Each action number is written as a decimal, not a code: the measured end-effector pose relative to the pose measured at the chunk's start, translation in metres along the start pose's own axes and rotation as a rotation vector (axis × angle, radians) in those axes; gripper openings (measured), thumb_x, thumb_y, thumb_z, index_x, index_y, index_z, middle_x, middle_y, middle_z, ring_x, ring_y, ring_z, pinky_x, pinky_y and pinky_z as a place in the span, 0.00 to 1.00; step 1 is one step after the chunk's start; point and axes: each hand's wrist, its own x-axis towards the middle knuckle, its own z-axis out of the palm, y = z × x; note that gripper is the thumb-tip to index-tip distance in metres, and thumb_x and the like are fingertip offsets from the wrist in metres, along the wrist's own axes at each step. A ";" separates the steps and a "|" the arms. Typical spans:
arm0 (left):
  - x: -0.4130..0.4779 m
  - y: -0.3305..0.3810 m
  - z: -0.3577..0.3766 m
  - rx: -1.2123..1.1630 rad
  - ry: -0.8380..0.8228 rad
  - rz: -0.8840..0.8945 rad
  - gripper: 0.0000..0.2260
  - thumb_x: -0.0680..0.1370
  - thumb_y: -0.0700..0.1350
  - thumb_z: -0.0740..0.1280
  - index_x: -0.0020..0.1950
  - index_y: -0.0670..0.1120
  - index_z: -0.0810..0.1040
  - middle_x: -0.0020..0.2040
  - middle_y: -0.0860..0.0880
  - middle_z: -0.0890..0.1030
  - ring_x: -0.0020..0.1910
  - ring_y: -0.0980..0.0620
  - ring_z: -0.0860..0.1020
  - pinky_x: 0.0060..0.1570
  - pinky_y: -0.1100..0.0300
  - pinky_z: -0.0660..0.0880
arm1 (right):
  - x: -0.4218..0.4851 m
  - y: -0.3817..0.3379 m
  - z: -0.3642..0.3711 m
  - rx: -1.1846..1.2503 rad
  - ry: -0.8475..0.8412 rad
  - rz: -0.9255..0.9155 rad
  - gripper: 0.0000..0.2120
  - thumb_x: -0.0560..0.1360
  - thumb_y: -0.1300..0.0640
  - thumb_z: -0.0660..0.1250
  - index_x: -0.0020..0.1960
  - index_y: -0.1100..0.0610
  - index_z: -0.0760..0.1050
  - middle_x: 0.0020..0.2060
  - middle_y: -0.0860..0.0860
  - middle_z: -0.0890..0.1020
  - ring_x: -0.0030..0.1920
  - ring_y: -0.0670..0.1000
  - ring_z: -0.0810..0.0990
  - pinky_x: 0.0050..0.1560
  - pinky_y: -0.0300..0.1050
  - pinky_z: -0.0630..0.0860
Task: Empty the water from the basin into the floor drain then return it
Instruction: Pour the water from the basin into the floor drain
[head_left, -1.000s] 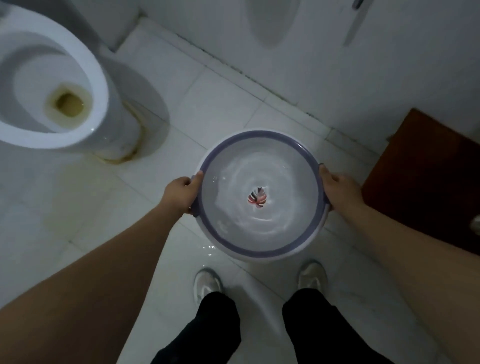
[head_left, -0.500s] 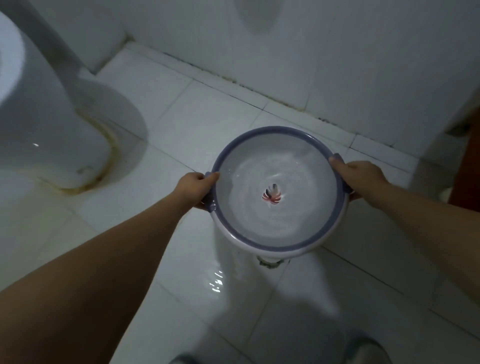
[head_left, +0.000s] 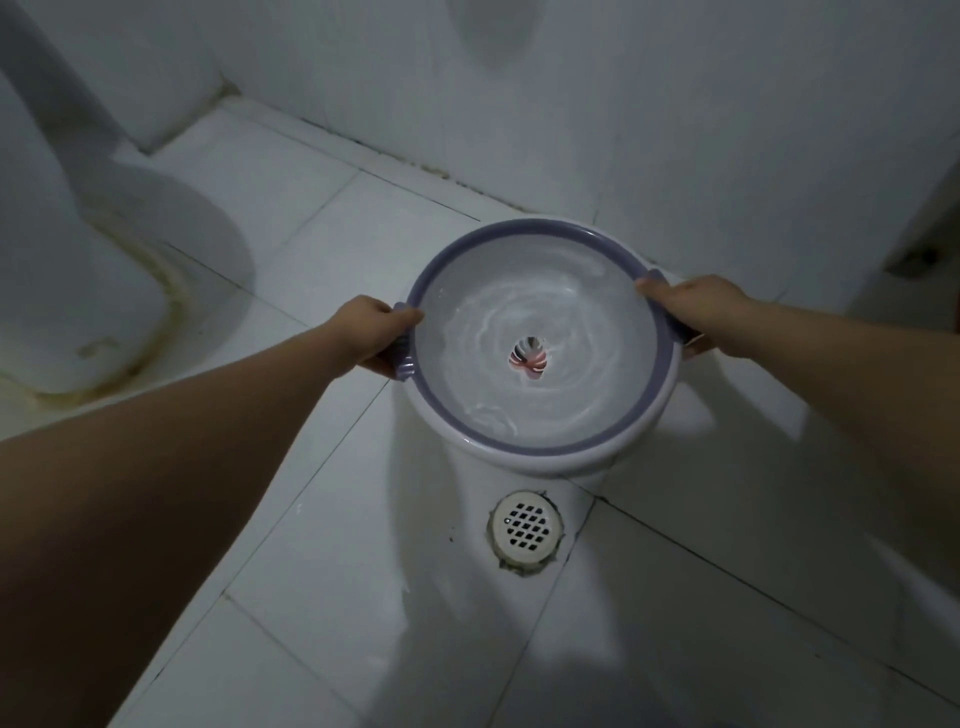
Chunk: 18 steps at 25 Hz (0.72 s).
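A round white basin (head_left: 540, 452) with a purple rim hangs level above the floor, rippling water inside and a small leaf print at its bottom. My left hand (head_left: 371, 332) grips its left handle. On the opposite side, my right hand (head_left: 696, 312) grips the right handle. A round white floor drain (head_left: 525, 529) with a grid cover sits in the tiles just below the basin's near edge, in the middle of the view.
The toilet base (head_left: 78, 291), stained around its foot, stands at the left. A white tiled wall (head_left: 623, 130) runs close behind the basin. Wet white floor tiles (head_left: 322, 597) spread around the drain.
Both hands carried the basin forward toward the wall. The view shifted down and forward, the drain came into sight below the basin, and my feet dropped out of view.
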 end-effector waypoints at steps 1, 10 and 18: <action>0.002 0.001 -0.003 0.025 -0.008 0.000 0.18 0.79 0.50 0.66 0.53 0.33 0.76 0.45 0.36 0.82 0.34 0.42 0.83 0.26 0.58 0.80 | 0.001 -0.001 0.002 0.006 -0.007 0.007 0.29 0.71 0.35 0.67 0.51 0.62 0.79 0.39 0.57 0.82 0.35 0.57 0.82 0.28 0.44 0.77; 0.011 -0.015 -0.011 0.047 -0.036 -0.032 0.15 0.81 0.47 0.65 0.53 0.33 0.76 0.40 0.38 0.82 0.29 0.46 0.83 0.30 0.56 0.82 | -0.005 -0.005 0.017 0.021 -0.026 0.017 0.35 0.72 0.34 0.66 0.58 0.67 0.75 0.48 0.62 0.82 0.40 0.61 0.82 0.37 0.52 0.80; 0.004 -0.018 -0.013 0.003 -0.041 -0.023 0.18 0.81 0.48 0.66 0.55 0.31 0.76 0.42 0.36 0.83 0.32 0.45 0.83 0.26 0.58 0.80 | -0.010 0.001 0.020 0.029 0.010 -0.031 0.32 0.76 0.35 0.61 0.53 0.66 0.77 0.45 0.62 0.82 0.43 0.62 0.83 0.42 0.55 0.82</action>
